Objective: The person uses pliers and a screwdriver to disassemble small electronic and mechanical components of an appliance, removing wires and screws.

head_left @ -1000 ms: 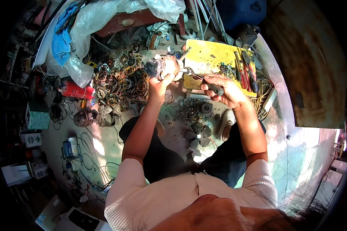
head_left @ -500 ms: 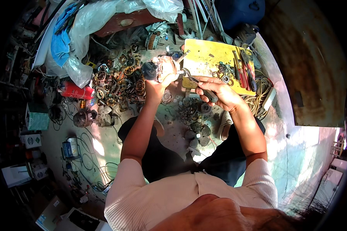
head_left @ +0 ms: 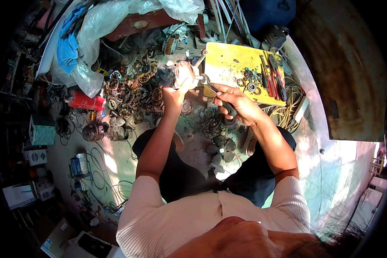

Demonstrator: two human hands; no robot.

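My left hand [head_left: 175,95] is wrapped round the underside of an electric motor [head_left: 183,73], which has a reddish-brown body and a dark left end. A pale shaft sticks out on the motor's right side. At that shaft sits the curved metal head of a dark-handled hand tool [head_left: 211,86]. My right hand [head_left: 241,105] has its fingers closed round the handle, which slants down to the right. The exact kind of tool cannot be made out.
A yellow board [head_left: 226,58] at the right carries red- and black-handled tools [head_left: 276,79] and small rings. Many motor parts [head_left: 133,92] are heaped at the left. Fan-like parts [head_left: 221,148] lie between my feet. Coiled cable [head_left: 291,105] rests beside the board.
My right hand and the tool handle have swung slightly left, so the handle stands steeper. The motor has shifted a little left in my left hand's hold.
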